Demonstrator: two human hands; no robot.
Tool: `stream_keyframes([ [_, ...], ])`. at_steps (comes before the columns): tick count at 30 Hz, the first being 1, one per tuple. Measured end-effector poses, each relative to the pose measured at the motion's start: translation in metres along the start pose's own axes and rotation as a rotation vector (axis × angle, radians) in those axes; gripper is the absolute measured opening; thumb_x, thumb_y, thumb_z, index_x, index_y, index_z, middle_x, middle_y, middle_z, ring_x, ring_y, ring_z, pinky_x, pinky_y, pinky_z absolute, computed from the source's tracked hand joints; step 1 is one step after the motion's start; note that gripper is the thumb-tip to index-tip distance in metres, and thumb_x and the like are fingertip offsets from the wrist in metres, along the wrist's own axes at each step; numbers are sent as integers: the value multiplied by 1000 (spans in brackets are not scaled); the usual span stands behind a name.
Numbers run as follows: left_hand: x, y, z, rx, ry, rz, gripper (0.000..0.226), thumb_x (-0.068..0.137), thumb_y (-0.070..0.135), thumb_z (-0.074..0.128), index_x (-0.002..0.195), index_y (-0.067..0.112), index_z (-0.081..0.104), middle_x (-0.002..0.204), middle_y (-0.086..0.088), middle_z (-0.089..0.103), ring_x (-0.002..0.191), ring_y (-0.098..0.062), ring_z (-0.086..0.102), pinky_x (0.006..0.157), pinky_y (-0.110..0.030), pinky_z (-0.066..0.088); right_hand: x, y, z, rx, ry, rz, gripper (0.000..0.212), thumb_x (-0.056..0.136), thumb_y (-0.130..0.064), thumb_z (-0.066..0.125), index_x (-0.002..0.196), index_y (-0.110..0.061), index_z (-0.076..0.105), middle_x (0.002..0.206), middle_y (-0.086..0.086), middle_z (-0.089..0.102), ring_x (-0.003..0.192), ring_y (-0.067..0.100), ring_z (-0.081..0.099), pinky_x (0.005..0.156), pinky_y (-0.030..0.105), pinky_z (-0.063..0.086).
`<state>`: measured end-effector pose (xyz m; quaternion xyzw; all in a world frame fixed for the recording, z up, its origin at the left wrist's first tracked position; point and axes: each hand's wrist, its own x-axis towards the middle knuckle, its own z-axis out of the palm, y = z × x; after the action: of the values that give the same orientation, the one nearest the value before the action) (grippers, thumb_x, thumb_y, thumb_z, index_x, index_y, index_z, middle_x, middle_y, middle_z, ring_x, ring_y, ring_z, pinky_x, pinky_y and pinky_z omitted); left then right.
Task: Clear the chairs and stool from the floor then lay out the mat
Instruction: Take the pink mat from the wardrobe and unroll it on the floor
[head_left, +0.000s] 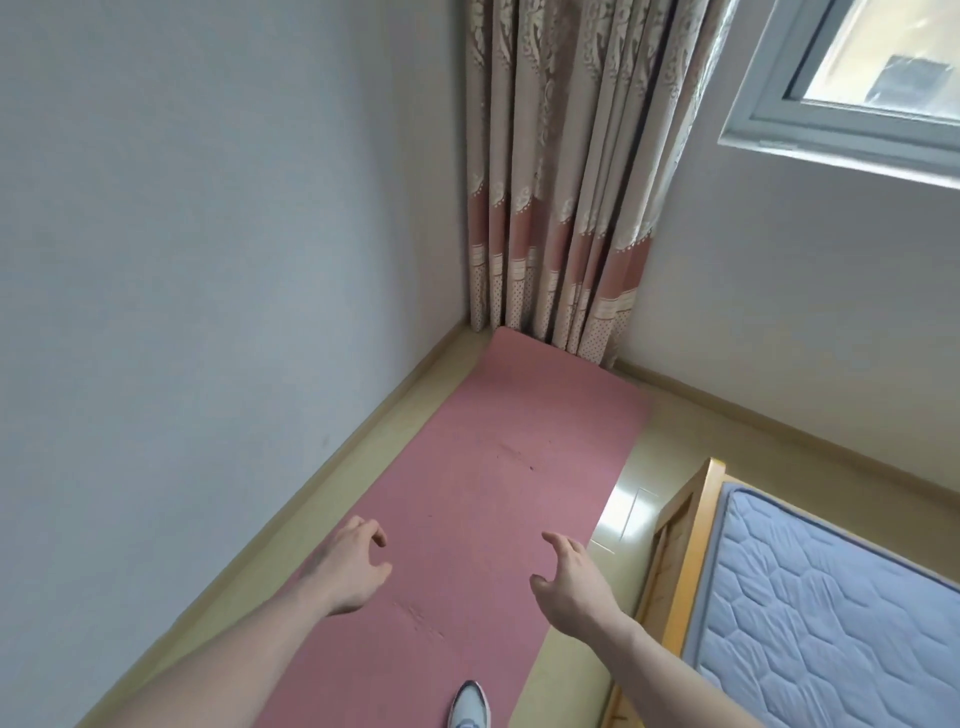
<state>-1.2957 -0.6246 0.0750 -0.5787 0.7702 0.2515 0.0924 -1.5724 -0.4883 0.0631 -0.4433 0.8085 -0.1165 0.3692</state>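
I see the mat (467, 467) unrolled flat on the floor (649, 457), running from beneath both hands out ahead to the curtain (556, 208) in the corner. My left hand (348, 571) hangs over the mat's left edge, fingers loosely curled, gripping nothing. My right hand (571, 587) hangs over the right edge, fingers spread and relaxed, likewise gripping nothing. The hands are well apart. A shoe (469, 704) rests on the mat below and between the hands. A bed (831, 597) stands right of the right hand.

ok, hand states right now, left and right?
Left hand: open, fingers loosely curled, holding nothing.
Right hand: open, holding nothing.
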Motion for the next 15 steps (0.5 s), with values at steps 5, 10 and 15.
stream_keyframes([
  [5, -59, -31, 2, 15, 5, -1, 35, 89, 41, 60, 122, 31, 55, 136, 10, 45, 106, -13, 58, 94, -32, 48, -65, 0, 37, -10, -31, -3, 65, 94, -26, 54, 156, -23, 31, 161, 0, 31, 128, 20, 54, 103, 29, 46],
  [10, -100, -67, 6, 40, -27, 2, 36, 90, 40, 59, 124, 29, 55, 140, 9, 43, 115, -14, 56, 97, -33, 48, -119, -13, 67, -12, -25, 9, 65, 96, -27, 54, 157, -22, 29, 162, -1, 29, 118, 16, 59, 98, 26, 49],
  [15, -123, -111, 9, 86, -84, 80, 39, 91, 40, 57, 127, 27, 54, 139, 9, 43, 114, -13, 54, 94, -31, 48, -160, -36, 103, 10, 24, 49, 65, 97, -28, 55, 157, -22, 29, 161, 0, 31, 107, 13, 63, 95, 25, 49],
])
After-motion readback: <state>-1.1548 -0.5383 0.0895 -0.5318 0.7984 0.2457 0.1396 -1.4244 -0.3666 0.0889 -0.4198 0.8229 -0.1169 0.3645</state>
